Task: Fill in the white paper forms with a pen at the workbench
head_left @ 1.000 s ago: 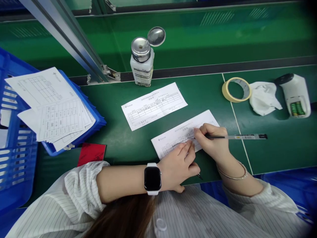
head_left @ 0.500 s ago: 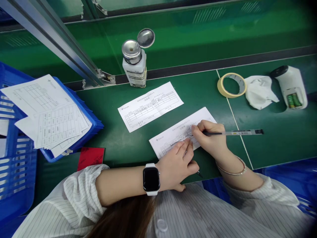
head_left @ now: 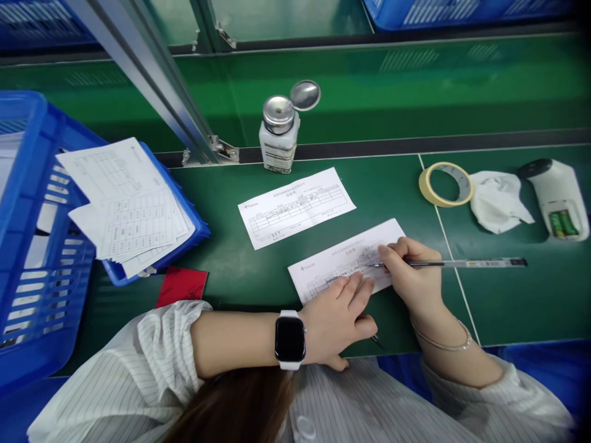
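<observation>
1. The right hand (head_left: 418, 274), right of the middle of the frame, pinches a pen (head_left: 480, 263).
2. The pen's thin tip points left, at the writing on the near sheet (head_left: 344, 255). I cannot tell if it touches. Its back end sticks out to the right.
3. The near sheet lies on the green surface (head_left: 231, 271), a bit below and right of the middle.
4. The left hand (head_left: 339, 323), low in the middle, lies palm down on that sheet's bottom part, fingers stretched out. A small dark tip pokes out by its thumb; the rest is hidden. A watch (head_left: 290, 339) is on its wrist.
5. The far sheet (head_left: 297, 207) lies above and left of the near one, apart from it.
6. A bottle (head_left: 279, 147) stands above the far sheet, lid up.
7. At the upper right are tape (head_left: 425, 189), a tissue (head_left: 498, 202) and a white tool (head_left: 558, 194) with green batteries (head_left: 563, 223).
8. At the left, papers (head_left: 129, 209) fill a blue bin (head_left: 202, 231) beside a basket (head_left: 39, 111). A red card (head_left: 182, 287) lies just below the bin.
</observation>
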Tool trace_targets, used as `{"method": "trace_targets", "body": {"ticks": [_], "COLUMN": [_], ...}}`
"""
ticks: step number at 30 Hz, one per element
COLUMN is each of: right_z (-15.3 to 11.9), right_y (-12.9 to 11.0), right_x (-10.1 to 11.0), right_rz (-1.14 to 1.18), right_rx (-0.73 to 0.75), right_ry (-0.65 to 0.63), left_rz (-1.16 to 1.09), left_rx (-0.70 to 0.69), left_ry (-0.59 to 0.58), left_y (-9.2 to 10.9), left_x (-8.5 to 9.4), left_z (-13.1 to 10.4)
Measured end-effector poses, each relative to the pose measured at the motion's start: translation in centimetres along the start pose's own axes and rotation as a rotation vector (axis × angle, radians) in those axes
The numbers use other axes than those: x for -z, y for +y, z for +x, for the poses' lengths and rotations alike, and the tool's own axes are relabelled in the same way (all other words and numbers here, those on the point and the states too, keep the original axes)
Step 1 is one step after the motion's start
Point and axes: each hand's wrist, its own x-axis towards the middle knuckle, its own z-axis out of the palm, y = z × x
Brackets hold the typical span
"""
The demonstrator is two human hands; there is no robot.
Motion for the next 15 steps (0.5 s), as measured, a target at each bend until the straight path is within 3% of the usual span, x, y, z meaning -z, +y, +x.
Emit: {"method": "trace_targets", "body": {"ticks": [8,15], "right_z": [-0.8,-1.1], "right_y": [-0.6,-0.4], "right_x": [-0.9,-1.1], "right_rz": [0.064,-0.079], "right_rx": [-0.097,0.039], "right_ry": [-0.092,-0.037], "left_rz": [0.114,0.067], "left_rx": [0.073,0.078], "left_ry": [0.019,0.039], "left_y": [0.9,0.7], "left_x": [0.0,-0.5], "left_z": [-0.4,-0.3]}}
